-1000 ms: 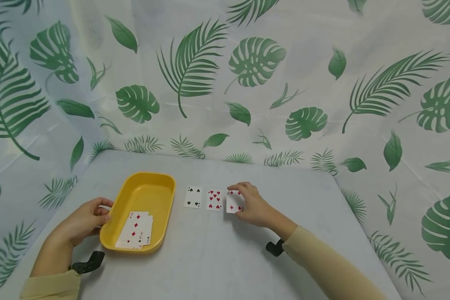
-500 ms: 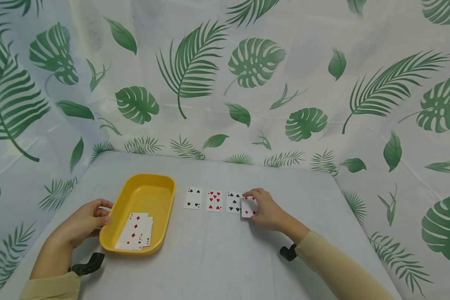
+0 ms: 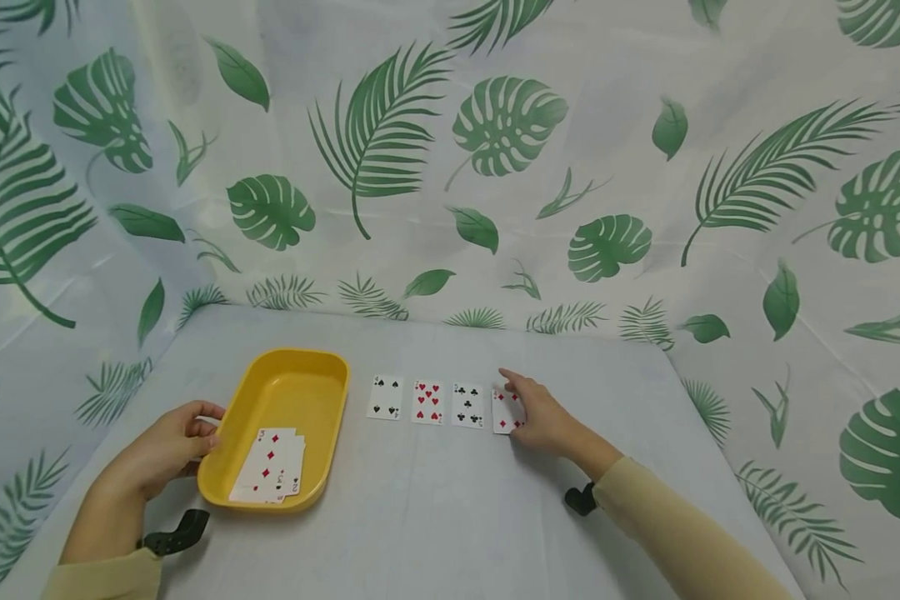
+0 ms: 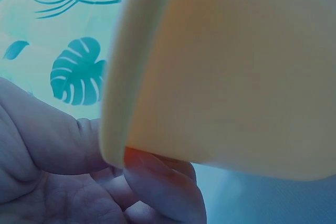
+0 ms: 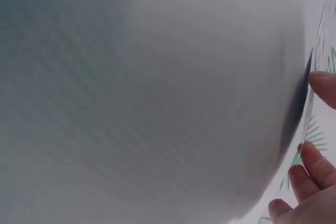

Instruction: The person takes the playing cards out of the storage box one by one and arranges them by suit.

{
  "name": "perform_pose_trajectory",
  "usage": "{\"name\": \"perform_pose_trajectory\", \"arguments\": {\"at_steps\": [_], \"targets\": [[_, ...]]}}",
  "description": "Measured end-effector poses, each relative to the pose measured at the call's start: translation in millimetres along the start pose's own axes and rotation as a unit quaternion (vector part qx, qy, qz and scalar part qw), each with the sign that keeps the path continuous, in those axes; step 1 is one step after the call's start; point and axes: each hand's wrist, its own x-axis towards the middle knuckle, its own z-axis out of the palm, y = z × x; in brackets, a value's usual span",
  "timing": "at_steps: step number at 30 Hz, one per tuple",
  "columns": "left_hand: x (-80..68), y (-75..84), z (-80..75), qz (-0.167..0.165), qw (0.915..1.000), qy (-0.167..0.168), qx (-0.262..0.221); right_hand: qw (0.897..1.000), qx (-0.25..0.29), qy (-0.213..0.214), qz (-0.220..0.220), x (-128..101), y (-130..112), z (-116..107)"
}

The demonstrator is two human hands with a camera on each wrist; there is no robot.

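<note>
A yellow tray (image 3: 300,358) sits on the left of the grey table (image 3: 435,508) with several face-up cards (image 3: 270,467) in it. My left hand (image 3: 167,448) grips the tray's left rim; in the left wrist view the fingers (image 4: 157,182) curl under the tray's rim (image 4: 121,103). To the tray's right, a row of cards lies face up: a four of spades (image 3: 385,397), a red hearts card (image 3: 427,402) and a five of clubs (image 3: 468,406). My right hand (image 3: 546,419) holds a diamonds card (image 3: 506,412) by its edges at the row's right end, low on the table.
A leaf-print cloth (image 3: 495,167) hangs behind and at both sides of the table. The table's right edge (image 3: 708,450) runs close to my right arm. In the right wrist view the grey tabletop (image 5: 131,103) fills the picture, with my fingertips (image 5: 315,163) at the right.
My right hand carried the diamonds card rightward, uncovering the five of clubs, and set it down at the row's right end. The left hand and tray stayed put.
</note>
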Motion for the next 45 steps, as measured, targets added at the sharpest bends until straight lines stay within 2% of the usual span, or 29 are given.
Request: {"name": "perform_pose_trajectory", "arguments": {"at_steps": [11,22,27,35,40,45], "targets": [[1.4,-4.4,1.7,-0.004,1.0,0.006,-0.004,1.0,-0.005,-0.004,0.013,1.9,3.0,0.8],[-1.2,-1.5,0.8,-0.003,0.9999,0.009,-0.009,0.999,-0.04,0.006,0.019,5.8,-5.6,6.9],[0.3,-1.8,0.8,-0.007,0.9999,0.011,-0.009,0.998,-0.055,0.019,0.021,7.0,-24.8,11.4],[1.7,-1.9,1.9,-0.008,0.9998,0.015,-0.011,0.998,-0.036,0.06,0.006,13.5,-64.1,8.3],[1.5,-2.0,1.6,-0.006,0.9998,0.016,-0.011,0.998,-0.034,0.055,-0.006,15.4,-92.2,12.6],[0.4,-3.3,0.6,-0.002,0.9998,0.014,-0.016,0.998,-0.025,0.045,-0.04,15.2,-120.6,19.7]]}}
